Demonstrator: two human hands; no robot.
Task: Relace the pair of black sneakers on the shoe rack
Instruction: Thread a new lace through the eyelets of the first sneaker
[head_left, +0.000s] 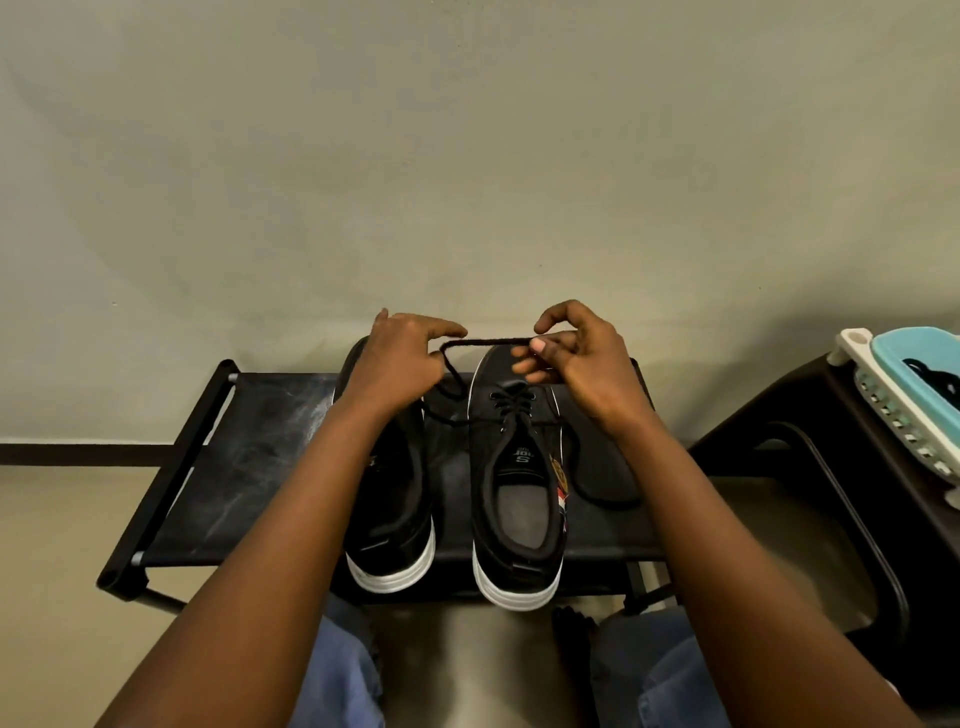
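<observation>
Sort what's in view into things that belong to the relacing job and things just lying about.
Job:
- right black white-soled sneaker
- left black white-soled sneaker
- black cord shoelace, stretched between left hand and right hand
- black fabric-topped shoe rack

Lying about:
- turquoise and white plastic basket
- dark plastic stool under it

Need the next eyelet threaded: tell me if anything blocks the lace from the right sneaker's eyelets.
Nothing visible does. The lace is stretched between the left hand and right hand above the right sneaker, whose eyelets lie uncovered just below. The left sneaker stands apart alongside.
</observation>
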